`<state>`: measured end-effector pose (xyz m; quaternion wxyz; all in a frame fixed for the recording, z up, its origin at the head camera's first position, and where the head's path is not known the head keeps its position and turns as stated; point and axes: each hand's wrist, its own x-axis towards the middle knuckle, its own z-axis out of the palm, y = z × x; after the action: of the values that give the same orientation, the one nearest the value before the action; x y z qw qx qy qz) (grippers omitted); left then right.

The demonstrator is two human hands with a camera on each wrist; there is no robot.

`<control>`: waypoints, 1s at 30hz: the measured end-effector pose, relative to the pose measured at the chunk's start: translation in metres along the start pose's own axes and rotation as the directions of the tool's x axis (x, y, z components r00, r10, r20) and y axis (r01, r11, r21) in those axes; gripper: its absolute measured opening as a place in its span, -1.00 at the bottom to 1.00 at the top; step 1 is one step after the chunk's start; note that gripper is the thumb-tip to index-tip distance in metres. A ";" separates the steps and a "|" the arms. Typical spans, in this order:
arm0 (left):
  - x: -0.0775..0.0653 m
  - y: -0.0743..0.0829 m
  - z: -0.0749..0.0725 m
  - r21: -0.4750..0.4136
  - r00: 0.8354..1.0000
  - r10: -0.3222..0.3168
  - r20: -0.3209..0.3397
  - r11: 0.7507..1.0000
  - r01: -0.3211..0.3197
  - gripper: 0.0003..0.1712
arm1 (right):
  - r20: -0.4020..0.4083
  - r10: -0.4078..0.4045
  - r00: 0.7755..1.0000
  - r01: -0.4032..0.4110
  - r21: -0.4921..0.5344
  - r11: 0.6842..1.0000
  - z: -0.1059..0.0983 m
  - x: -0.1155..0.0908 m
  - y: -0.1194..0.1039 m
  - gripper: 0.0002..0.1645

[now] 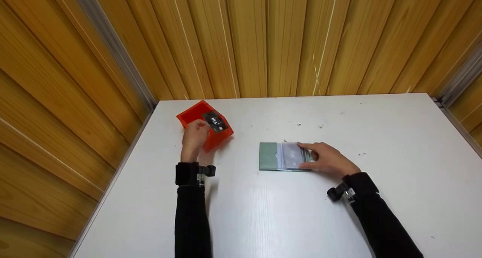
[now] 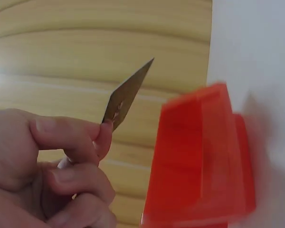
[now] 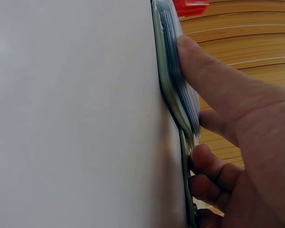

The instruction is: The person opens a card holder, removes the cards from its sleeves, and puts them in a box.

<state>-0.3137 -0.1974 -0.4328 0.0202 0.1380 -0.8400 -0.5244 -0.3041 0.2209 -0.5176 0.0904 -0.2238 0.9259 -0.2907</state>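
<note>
My left hand [image 1: 194,137] pinches a dark card [image 1: 215,122] with light "VIP" lettering between thumb and finger. In the left wrist view the card [image 2: 128,95] is tilted, apart from the red plastic bin [image 2: 180,161]. From the head view it overlaps the bin's interior. A green card holder [image 1: 268,156] lies opened flat on the table, its stack of clear sleeves [image 1: 292,155] at the middle. With thumb and index finger spread, my right hand [image 1: 331,161] presses on the sleeves' right side. The right wrist view shows the layered sleeve edges [image 3: 173,61] under the thumb.
The white table [image 1: 248,220] carries the bin at its far left and the card holder near the middle. Wood-patterned panels [image 1: 282,43] stand behind and to the left. Small dark marks dot the tabletop.
</note>
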 end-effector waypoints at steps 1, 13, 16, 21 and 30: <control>0.001 -0.003 -0.004 0.025 1.000 -0.009 -0.021 1.000 0.009 -0.69 | 0.000 0.000 1.000 0.000 -0.001 1.000 0.000 0.000 0.000 0.01; 0.013 -0.025 -0.006 0.268 0.983 -0.030 -0.181 0.960 0.079 -0.68 | 0.003 0.011 1.000 -0.011 0.001 1.000 -0.001 -0.001 -0.001 0.01; 0.014 -0.024 -0.002 0.307 0.974 -0.006 -0.226 0.949 0.077 -0.65 | -0.001 -0.011 1.000 0.011 -0.009 1.000 -0.001 -0.001 -0.001 0.00; 0.010 -0.018 0.006 0.390 0.960 0.021 -0.280 0.916 0.094 -0.61 | -0.005 -0.025 1.000 0.025 -0.016 1.000 -0.001 0.000 -0.002 -0.01; 0.008 -0.010 0.018 0.514 0.965 0.002 -0.263 0.847 0.138 -0.69 | 0.004 -0.009 1.000 0.009 -0.025 1.000 -0.001 0.000 -0.002 0.00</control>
<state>-0.3221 -0.1881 -0.4506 0.0699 0.2339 -0.9364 -0.2520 -0.3039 0.2201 -0.5156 0.0881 -0.2296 0.9283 -0.2790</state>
